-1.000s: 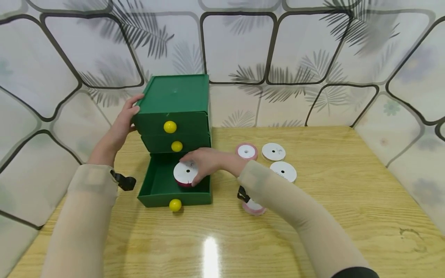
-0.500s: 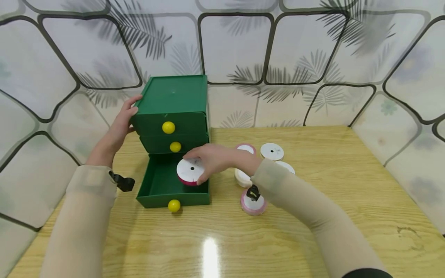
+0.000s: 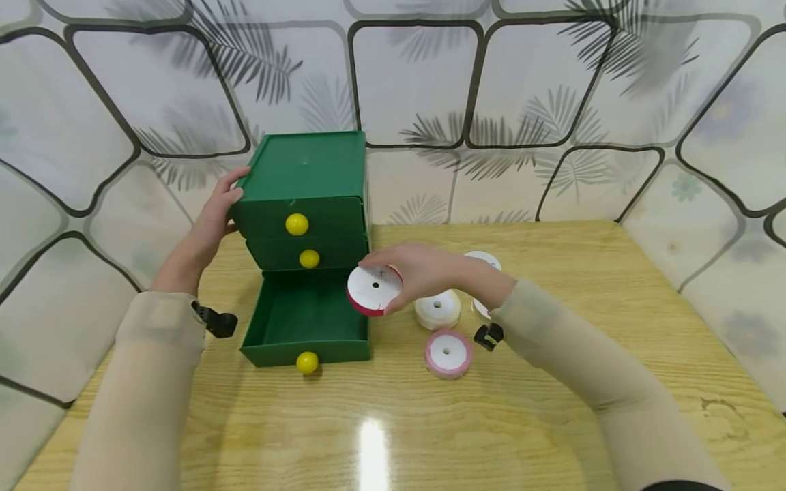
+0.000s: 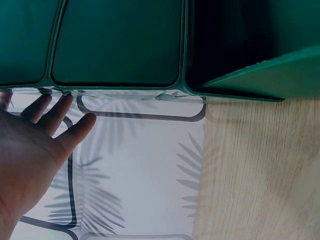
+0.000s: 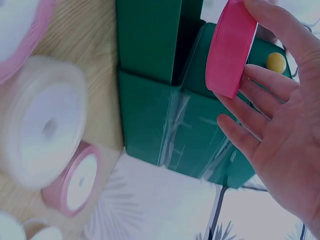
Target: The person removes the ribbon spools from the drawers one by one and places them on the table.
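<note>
My right hand pinches a ribbon spool by its edge, thumb on one side and fingers on the other. The spool has a white face with a small dark hole and a deep pink ribbon, plain in the right wrist view. It hangs just past the right front of the pulled-out bottom drawer of a green cabinet. Against the cabinet's upper left side rests my left hand; its extended fingers touch that side in the left wrist view.
Two upper drawers with yellow knobs are closed. On the table right of the cabinet lie a cream spool, a pink-rimmed spool and a white spool partly hidden by my right wrist. A patterned cloth wall stands behind.
My right hand has lifted the deep pink ribbon spool from inside the bottom drawer and carried it right, past the drawer's side. The left hand stays on the cabinet.
</note>
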A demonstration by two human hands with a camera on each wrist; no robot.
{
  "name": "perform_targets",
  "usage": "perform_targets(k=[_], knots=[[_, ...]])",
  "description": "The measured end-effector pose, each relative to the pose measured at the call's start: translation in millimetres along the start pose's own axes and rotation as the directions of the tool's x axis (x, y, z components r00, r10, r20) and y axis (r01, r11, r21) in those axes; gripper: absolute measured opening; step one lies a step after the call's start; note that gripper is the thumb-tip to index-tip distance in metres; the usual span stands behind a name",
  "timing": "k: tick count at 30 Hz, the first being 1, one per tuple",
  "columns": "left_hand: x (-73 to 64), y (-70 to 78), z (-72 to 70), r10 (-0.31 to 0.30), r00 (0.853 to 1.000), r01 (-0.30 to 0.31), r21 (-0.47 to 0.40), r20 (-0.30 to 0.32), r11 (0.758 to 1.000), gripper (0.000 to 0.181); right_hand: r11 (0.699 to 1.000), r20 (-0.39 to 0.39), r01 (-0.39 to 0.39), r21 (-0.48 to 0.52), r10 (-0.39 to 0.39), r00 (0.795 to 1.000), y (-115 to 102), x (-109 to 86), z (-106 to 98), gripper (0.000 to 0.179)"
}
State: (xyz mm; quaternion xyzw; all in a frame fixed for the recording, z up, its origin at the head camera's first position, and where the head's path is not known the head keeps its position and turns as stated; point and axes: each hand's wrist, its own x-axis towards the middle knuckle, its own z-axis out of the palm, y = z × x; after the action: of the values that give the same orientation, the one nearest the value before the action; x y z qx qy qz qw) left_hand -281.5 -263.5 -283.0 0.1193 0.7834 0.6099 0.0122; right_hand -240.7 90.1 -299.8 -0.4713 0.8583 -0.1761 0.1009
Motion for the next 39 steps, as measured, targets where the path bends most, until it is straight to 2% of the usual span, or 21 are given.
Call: perform_targets(k=[6,14,20,24,31,39], knots=[[0.7,-0.2,-0.8,-0.007,1.0,0.007,-0.005,0.002,1.0,0.06,1.0,-0.033,0.016,0.026,-0.015,0.999,10.9,-22.6,-0.9,0.075],[0.7,1.6,0.1,-0.008,1.0,0.008,-0.001,0.002,1.0,0.061,0.997,-0.038,-0.076,0.021,0.077,0.996,19.9,-58.4,2.1,0.081],[-1.8,2.1,0.3,0.001,1.0,-0.001,0.009,0.001,1.0,0.06,0.991,-0.059,-0.133,0.017,0.133,0.989,24.3,-86.2,10.1,0.078],[-2.2,1.9,0.4,0.001,1.0,-0.001,0.009,0.002,1.0,0.06,0.988,-0.075,-0.145,0.056,0.149,0.986,27.5,-102.4,16.5,0.078],[-1.1,1.3,0.6,-0.005,1.0,0.005,0.013,0.0,1.0,0.06,0.989,-0.137,-0.123,0.077,0.133,0.982,39.8,-131.8,26.6,0.071],[-0.1,0.6,0.3,-0.006,1.0,0.006,0.013,-0.001,1.0,0.059,0.98,-0.15,-0.186,0.072,0.195,0.969,45.4,-160.9,33.9,0.074]])
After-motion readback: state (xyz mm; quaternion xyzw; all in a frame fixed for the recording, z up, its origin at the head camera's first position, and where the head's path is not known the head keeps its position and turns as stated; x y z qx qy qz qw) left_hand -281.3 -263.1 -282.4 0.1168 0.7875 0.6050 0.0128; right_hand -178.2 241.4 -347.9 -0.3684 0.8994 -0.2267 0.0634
